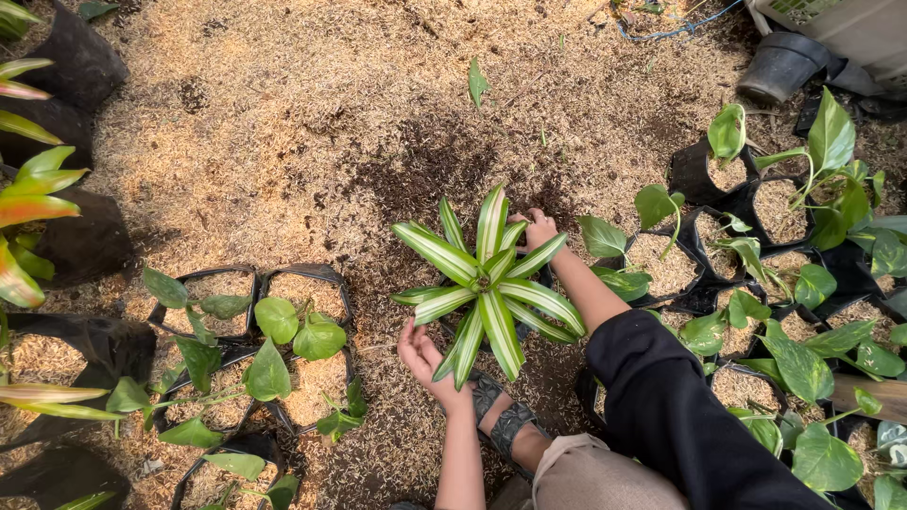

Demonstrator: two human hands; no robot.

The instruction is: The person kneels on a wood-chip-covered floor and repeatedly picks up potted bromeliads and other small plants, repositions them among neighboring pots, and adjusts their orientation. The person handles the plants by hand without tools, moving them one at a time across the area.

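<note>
1. Two hands are flanking a striped plant (487,283) at frame centre, on the husk-covered ground (283,113).
2. The left hand (422,357) is resting at its lower left, fingers loosely apart.
3. The right hand (539,229) is touching its upper right, fingers curled together.
4. Black bags (312,276) of green seedlings are standing on either side.

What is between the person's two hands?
In the head view, a striped green-and-white plant sits between the left hand and the right hand, its leaves spreading over its pot.
</note>
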